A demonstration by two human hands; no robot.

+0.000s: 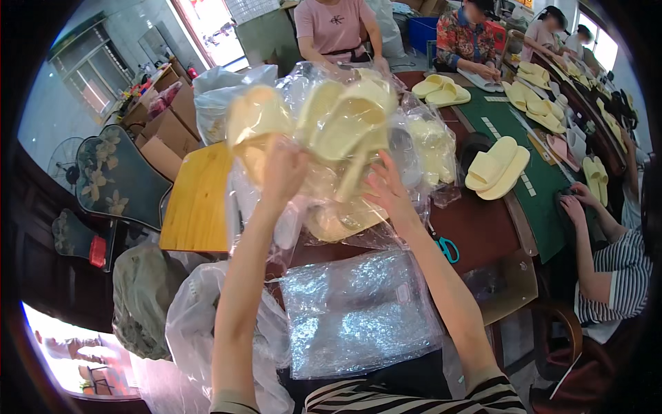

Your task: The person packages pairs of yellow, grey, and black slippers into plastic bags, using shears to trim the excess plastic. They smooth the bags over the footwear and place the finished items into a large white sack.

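Head view: both arms reach up from the lower edge, raised over the table [483,234]. Left hand [281,172] is clenched on a clear bag [324,138] stuffed with pale yellow slippers [348,121]; fingers pinch the plastic at the bag's lower left, so the bag bulges above and to the right of that grip. Right hand [387,190] is spread open, fingers splayed against the bag's underside on the right; looks like touching the film, not closed on it, though glare on the plastic makes contact hard to confirm. Slippers sit above both hands, inside the bag, one toe pointing down between the hands.

Below the hands, near the person's lap, a flat stack of empty clear bags [358,310] lies well apart from the grip. Just right of the right wrist, blue-handled scissors [448,248] on the table. Further right, a loose slipper pair [496,169] on a green mat [545,186]. Left of the left arm, a wooden board [196,200]. Far side and right side: other people with more slippers, a co-worker's hand [576,203] resting on the mat edge.
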